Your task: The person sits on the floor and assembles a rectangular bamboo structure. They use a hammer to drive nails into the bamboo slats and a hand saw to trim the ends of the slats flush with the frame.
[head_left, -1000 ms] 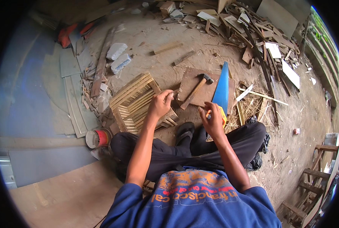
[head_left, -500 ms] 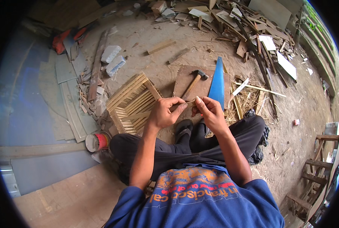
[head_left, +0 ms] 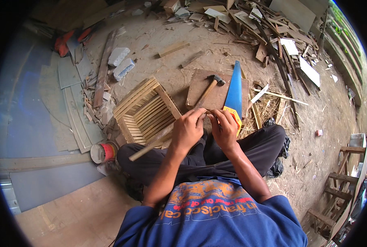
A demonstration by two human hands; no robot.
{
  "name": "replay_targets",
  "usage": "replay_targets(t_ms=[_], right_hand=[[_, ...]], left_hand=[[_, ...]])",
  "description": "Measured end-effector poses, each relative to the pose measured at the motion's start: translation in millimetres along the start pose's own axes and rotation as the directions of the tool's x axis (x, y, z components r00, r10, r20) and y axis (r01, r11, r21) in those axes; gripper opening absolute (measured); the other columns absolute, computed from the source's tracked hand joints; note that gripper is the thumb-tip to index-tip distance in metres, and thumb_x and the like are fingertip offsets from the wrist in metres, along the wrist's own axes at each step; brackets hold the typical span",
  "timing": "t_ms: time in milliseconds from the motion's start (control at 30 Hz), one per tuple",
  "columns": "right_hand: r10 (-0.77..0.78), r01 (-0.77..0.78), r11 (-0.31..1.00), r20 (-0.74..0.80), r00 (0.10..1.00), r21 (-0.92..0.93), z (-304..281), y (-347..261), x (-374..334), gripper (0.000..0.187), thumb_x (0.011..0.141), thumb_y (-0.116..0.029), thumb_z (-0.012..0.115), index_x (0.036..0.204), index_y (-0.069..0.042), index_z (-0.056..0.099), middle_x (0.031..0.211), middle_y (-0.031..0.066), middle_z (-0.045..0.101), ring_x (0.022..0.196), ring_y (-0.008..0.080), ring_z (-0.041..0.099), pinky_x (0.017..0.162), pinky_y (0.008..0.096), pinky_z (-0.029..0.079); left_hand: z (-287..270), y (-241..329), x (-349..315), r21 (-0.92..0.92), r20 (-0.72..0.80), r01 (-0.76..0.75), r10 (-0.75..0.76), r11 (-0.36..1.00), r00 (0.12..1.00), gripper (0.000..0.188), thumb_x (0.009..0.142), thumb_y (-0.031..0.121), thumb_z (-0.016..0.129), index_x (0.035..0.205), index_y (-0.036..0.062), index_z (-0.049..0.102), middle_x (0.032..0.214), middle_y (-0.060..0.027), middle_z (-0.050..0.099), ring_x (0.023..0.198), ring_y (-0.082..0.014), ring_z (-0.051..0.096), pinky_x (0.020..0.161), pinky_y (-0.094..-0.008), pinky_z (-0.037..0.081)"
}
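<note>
A narrow wooden strip [head_left: 148, 148] slants across my lap, its lower-left end over my left thigh. My left hand [head_left: 187, 128] is closed on its upper part. The fingers of my right hand [head_left: 224, 126] are pinched at the strip's far end, close to the left fingertips; exactly how they grip is partly hidden. Just left of my hands, a slatted wooden crate [head_left: 168, 99] leans with its open side toward me. Beyond them, a hammer [head_left: 208, 92] and a handsaw [head_left: 234, 92] with blue blade and yellow-orange handle lie on a brown board [head_left: 195, 87].
Straw and wood offcuts [head_left: 259, 105] lie right of the saw. A red-banded can [head_left: 105, 152] rests by my left knee. Scrap wood [head_left: 270, 37] is heaped at the far right, pale broken blocks [head_left: 124, 69] at the far left. A wooden rack [head_left: 342, 181] stands at right.
Both hands have come slightly nearer and closer together. The strip has swung into view, slanting down to the left over my thigh. The saw's handle now shows beside my right hand.
</note>
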State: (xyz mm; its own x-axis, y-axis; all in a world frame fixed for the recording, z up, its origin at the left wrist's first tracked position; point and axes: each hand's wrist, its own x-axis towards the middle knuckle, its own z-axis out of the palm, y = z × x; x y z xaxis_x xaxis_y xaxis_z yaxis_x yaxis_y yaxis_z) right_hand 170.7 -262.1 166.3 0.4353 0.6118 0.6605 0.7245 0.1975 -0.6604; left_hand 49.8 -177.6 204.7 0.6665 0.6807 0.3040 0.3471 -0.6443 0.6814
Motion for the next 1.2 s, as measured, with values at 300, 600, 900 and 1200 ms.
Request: replay_targets(t_ms=[300, 600, 900, 1200], right_hand=[[0.46, -0.724, 0.388, 0.561, 0.688, 0.57, -26.1, -1.4, 1.2, 0.026, 0.1, -0.021, 0.058, 0.096, 0.004, 0.065, 0.074, 0.0047, 0.062, 0.066, 0.0115, 0.058, 0.063, 0.0279, 0.048], [0.48, -0.67, -0.28, 0.705, 0.523, 0.688, -23.8, -6.8, -10.0, 0.028, 0.103, -0.029, 0.051, 0.091, -0.005, 0.06, 0.074, 0.0003, 0.058, 0.063, 0.0114, 0.056, 0.06, 0.0285, 0.05], [0.741, -0.845, 0.38, 0.423, 0.522, 0.377, -1.3, 107.5, -74.0, 0.031, 0.1, -0.026, 0.058, 0.109, 0.003, 0.063, 0.081, 0.0028, 0.062, 0.068, 0.0089, 0.061, 0.064, 0.0236, 0.05], [0.548, -0.603, 0.795, 0.35, 0.76, 0.064, -6.4, 41.9, -53.3, 0.03, 0.097, -0.019, 0.063, 0.118, 0.003, 0.06, 0.108, 0.0129, 0.064, 0.096, 0.0184, 0.064, 0.07, 0.0285, 0.055]], left_hand=[[-24.1, -2.0, -9.7, -0.301, 0.131, 0.035, 0.005, 0.953, 0.991, 0.016, 0.086, 0.011, 0.07, 0.093, -0.0037, 0.07, 0.083, -0.0154, 0.071, 0.072, -0.0243, 0.07, 0.062, -0.0306, 0.052], [-28.5, -1.8, -20.1, -0.585, 0.157, 0.128, -0.043, 0.801, 0.987, 0.017, 0.091, 0.014, 0.07, 0.09, -0.0029, 0.069, 0.075, -0.0034, 0.066, 0.065, -0.0082, 0.059, 0.058, -0.0231, 0.047], [-20.4, -42.4, -29.0, -0.606, 0.029, 0.225, -0.262, 0.763, 0.965, 0.024, 0.096, 0.021, 0.061, 0.08, 0.0028, 0.059, 0.069, 0.0071, 0.05, 0.062, -0.0006, 0.038, 0.055, -0.0198, 0.03], [-12.0, -38.2, -32.5, -0.316, -0.004, 0.014, -0.016, 0.949, 1.0, 0.023, 0.101, 0.018, 0.049, 0.107, 0.003, 0.065, 0.092, -0.0122, 0.058, 0.084, -0.0281, 0.059, 0.075, -0.0366, 0.047]])
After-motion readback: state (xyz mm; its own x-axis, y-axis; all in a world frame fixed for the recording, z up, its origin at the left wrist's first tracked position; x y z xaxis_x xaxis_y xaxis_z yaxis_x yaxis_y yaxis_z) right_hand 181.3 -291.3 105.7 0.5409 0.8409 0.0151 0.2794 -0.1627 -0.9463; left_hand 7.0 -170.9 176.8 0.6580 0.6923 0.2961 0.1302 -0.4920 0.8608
